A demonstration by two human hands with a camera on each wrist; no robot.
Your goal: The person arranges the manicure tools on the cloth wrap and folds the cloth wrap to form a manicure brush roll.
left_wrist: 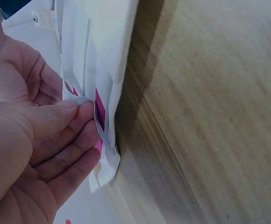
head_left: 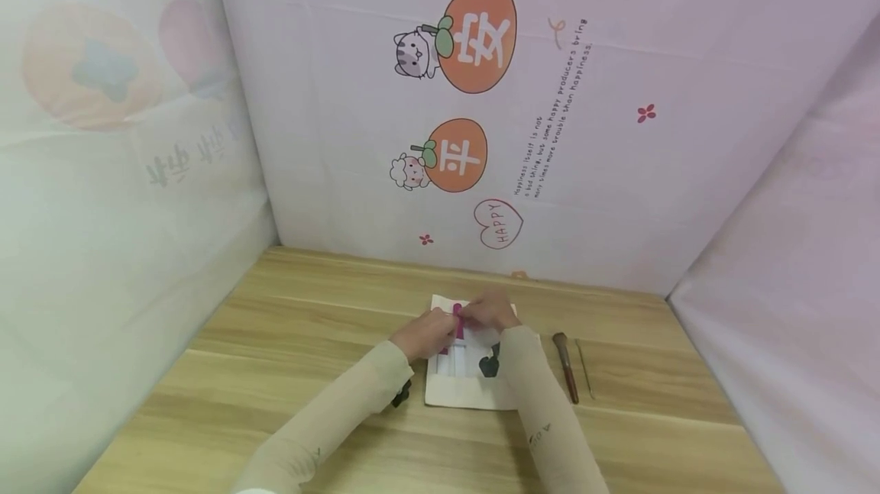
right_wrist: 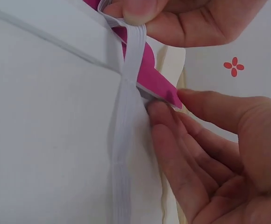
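Observation:
A white fabric case point(head_left: 474, 395) lies spread on the wooden table, with a white elastic band point(right_wrist: 126, 121) across it. My left hand point(head_left: 428, 334) pinches that band between thumb and fingers, lifting it into a loop, as the left wrist view shows. My right hand point(head_left: 490, 312) pinches the tapered end of a flat magenta piece point(right_wrist: 156, 84), which passes under the raised band; its exact kind is unclear. More magenta point(left_wrist: 99, 107) shows behind the band in the left wrist view. Fingers hide part of the magenta pieces.
Right of the case lie a brush point(head_left: 566, 368) with a reddish-brown handle and a thin metal tool point(head_left: 585, 370). Printed white cloth point(head_left: 357, 135) walls rise behind and at both sides of the wooden table point(head_left: 275, 372).

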